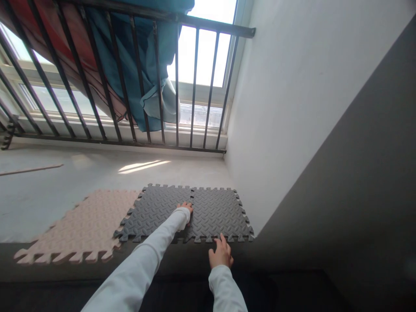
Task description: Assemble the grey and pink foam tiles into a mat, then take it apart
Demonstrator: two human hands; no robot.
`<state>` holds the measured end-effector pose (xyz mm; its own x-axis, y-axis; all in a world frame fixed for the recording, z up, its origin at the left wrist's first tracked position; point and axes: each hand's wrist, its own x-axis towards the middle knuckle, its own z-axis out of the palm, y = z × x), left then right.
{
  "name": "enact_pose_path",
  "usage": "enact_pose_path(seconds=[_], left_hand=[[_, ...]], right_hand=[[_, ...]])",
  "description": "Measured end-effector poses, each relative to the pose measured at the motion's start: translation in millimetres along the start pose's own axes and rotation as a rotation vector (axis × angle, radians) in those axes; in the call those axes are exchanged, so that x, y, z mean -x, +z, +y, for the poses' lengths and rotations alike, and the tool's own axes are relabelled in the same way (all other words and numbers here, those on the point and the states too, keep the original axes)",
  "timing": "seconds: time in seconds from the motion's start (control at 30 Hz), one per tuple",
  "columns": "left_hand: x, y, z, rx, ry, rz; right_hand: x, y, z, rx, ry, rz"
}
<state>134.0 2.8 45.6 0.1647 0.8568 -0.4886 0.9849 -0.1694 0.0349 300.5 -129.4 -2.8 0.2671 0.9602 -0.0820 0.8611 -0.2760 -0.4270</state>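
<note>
Two dark grey foam mat tiles with jigsaw edges lie side by side on the ledge, a left tile (156, 208) and a right tile (219, 212). My left hand (185, 208) rests on the left tile beside the seam, fingers spread on its surface and partly hidden by the sleeve. At the front edge of the right tile is my right hand (221, 252), its fingers apart and a fingertip at the toothed edge. It holds nothing that I can see. A pink foam mat tile (87, 221) lies at the left, its front teeth jutting past the ledge.
A black metal railing (208, 151) runs before the window, with a blue cloth (130, 73) and a red cloth (61, 47) behind its bars. A white wall (276, 108) rises at the right. A thin stick (32, 170) lies on the ledge (29, 203) at the left.
</note>
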Motion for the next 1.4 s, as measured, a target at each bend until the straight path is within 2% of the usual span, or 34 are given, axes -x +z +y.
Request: enact_pose_path(seconds=[0.1, 0.27, 0.43, 0.6, 0.97, 1.23, 1.4], left_hand=[[1.6, -1.1, -2.6, 0.028, -0.019, 0.009], [2.7, -6.6, -6.3, 0.069, 0.005, -0.083], [-0.1, -11.8, -5.6, 0.038, 0.036, -0.111], [-10.4, -11.1, -5.4, -0.024, 0.089, -0.058], [-32.2, -10.1, -21.0, 0.02, 0.049, 0.066], [-45.1, -19.8, -12.9, 0.019, 0.024, 0.079], [-49.6, -19.3, -11.1, 0.05, -0.03, 0.105]], right_hand=[[-0.1, 0.3, 0.6, 0.009, -0.003, 0.004], [0.0, -0.4, 0.0, 0.016, -0.005, 0.003], [-0.1, -0.2, -1.6, 0.028, -0.008, 0.003], [-0.5, -0.6, -3.3, 0.039, -0.003, -0.005], [-1.9, -0.3, -6.5, 0.09, 0.008, 0.038], [-4.3, -0.5, -7.1, 0.093, 0.011, 0.083], [-6.4, 0.3, -5.1, 0.1, 0.005, 0.119]])
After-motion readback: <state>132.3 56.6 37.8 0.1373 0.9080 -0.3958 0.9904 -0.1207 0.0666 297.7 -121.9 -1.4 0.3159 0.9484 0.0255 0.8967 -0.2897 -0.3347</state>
